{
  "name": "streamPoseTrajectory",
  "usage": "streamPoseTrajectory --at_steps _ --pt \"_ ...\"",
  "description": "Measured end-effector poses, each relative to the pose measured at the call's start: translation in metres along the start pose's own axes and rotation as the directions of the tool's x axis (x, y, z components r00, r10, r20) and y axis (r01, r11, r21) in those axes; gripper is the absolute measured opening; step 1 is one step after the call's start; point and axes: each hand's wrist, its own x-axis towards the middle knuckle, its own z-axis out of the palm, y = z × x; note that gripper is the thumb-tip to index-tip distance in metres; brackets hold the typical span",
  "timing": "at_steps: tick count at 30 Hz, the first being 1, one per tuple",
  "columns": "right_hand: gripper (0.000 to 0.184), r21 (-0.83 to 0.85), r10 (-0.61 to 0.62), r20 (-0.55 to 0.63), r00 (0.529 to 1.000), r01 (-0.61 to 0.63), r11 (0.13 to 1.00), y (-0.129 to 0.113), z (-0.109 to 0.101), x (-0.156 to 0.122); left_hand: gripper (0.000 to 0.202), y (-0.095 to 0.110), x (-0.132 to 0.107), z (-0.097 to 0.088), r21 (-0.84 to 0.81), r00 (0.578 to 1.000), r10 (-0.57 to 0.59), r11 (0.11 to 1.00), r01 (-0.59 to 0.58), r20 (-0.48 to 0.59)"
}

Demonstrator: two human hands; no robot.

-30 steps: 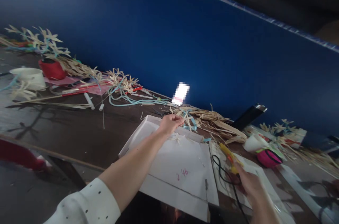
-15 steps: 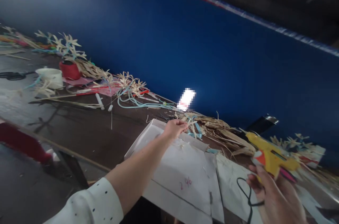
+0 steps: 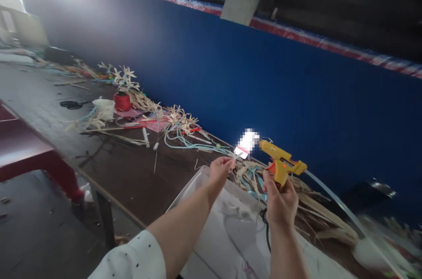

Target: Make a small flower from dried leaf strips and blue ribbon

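Observation:
My left hand point(image 3: 220, 173) is closed, its fingertips pinching a thin pale strip point(image 3: 238, 156) that looks like dried husk. To its right, my right hand point(image 3: 281, 202) grips a yellow hot glue gun point(image 3: 280, 162) by the handle. The gun's nozzle points up and left, apart from the strip. A clear glue stick point(image 3: 332, 197) sticks out of its rear. Below my left hand lies a white box lid point(image 3: 214, 230). Pale strips and light-blue ribbon point(image 3: 252, 178) lie tangled between my hands.
A blue wall point(image 3: 198, 76) stands behind the table point(image 3: 132, 178). Along it lie star-shaped husk flowers point(image 3: 180, 117), light-blue stems point(image 3: 191, 145), a red spool point(image 3: 122, 102), a white cup point(image 3: 104, 108) and scissors point(image 3: 72, 104). A red stool point(image 3: 29, 151) stands at lower left.
My right hand has brought the glue gun left and up, close to my left hand. The view has shifted, showing more of the table's left end. My left hand still pinches near the strips.

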Motion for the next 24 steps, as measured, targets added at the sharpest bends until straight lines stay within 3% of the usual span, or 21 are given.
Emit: streamPoseTrajectory --at_steps 3,8,14,20,22,24 --pt "0.036 0.165 0.038 0.135 0.990 -0.060 0.985 0.009 0.012 0.005 0.012 -0.001 0.004 -0.001 0.003 0.998 0.030 1.000 -0.030 -0.057" --pt "0.051 0.417 0.079 0.124 0.989 -0.124 0.901 0.021 0.023 0.005 0.017 0.002 0.005 -0.002 -0.030 0.994 0.011 0.999 -0.015 -0.110" --pt "0.037 0.487 0.201 0.212 0.956 -0.282 0.827 0.042 0.016 0.004 0.026 0.005 0.004 -0.003 -0.101 0.996 0.013 0.995 -0.021 -0.084" --pt "0.032 0.567 0.224 0.248 0.943 -0.329 0.756 0.034 0.002 0.004 0.032 0.004 0.004 -0.005 -0.097 0.995 0.014 0.995 -0.023 -0.097" --pt "0.033 0.532 0.215 0.274 0.937 -0.334 0.778 0.032 0.000 0.003 0.033 0.004 0.005 -0.006 -0.104 0.995 -0.008 0.995 -0.002 -0.097" --pt "0.033 0.437 0.153 0.240 0.959 -0.247 0.865 0.031 0.000 0.003 0.034 0.003 0.006 -0.007 -0.111 0.995 -0.020 0.994 0.009 -0.100"
